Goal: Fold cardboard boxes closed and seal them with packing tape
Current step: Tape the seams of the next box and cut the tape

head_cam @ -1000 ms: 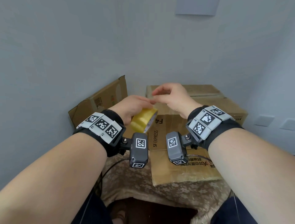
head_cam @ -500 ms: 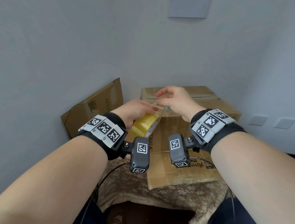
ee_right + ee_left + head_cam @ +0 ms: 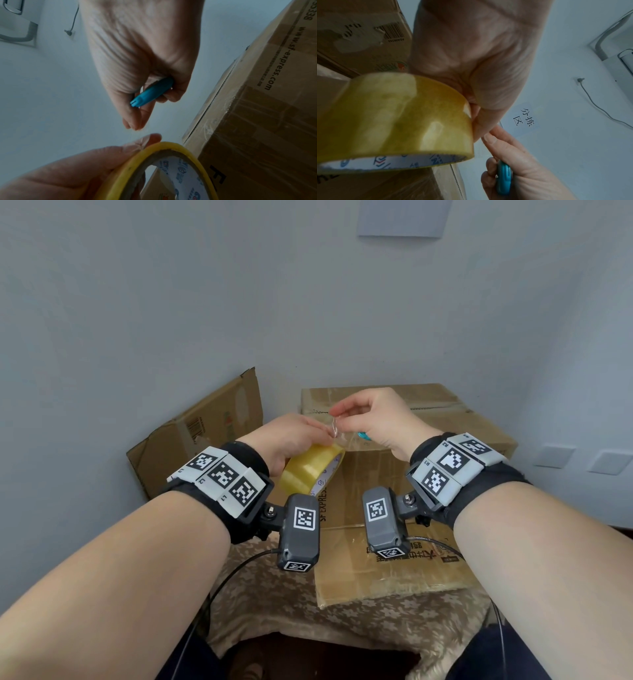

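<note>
The tape roll (image 3: 310, 469), glossy translucent yellow wound on a printed white card core, is held in the air by the left hand (image 3: 291, 438), whose fingers curl round it. Just above it, the right hand (image 3: 373, 419) pinches the clear loose tape end while clasping a blue plastic cutter (image 3: 151, 92). Both hover above the near flat cardboard box (image 3: 383, 563), which lies on the patterned cloth (image 3: 284, 604).

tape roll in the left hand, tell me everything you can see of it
The tape roll is glossy, translucent yellow packing tape wound on a white cardboard core printed in blue. It is held in the air, tilted, above the flat SF Express box. The left hand grips it; the right hand's fingers pinch a clear strip just above it.
</note>
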